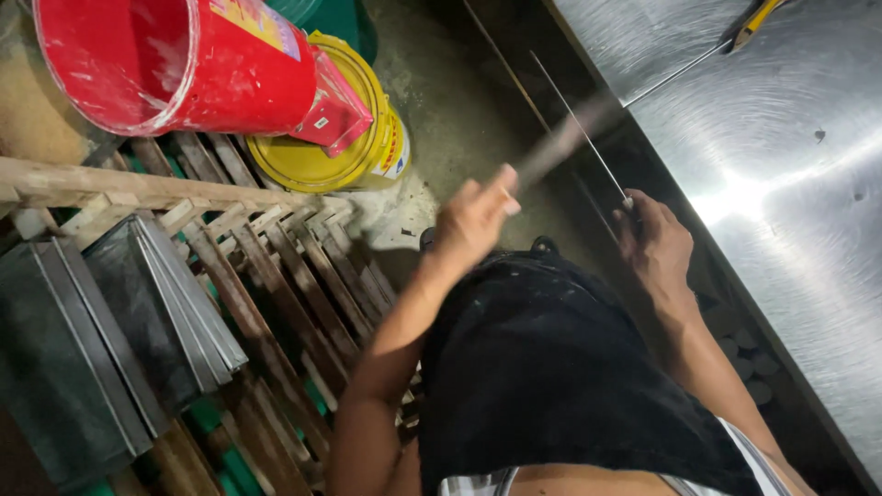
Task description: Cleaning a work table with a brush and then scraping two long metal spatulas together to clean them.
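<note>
Left hand [473,220] clenched on blurred grey stick [565,142], right hand [654,241] pinching thin straight metal rod [579,124]

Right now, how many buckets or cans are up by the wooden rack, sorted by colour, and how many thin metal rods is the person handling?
Red bucket: 1
Yellow can: 1
Thin metal rod, gripped at its lower end by the right hand: 1
Blurred rod, in the left hand: 1
Total: 4
</note>
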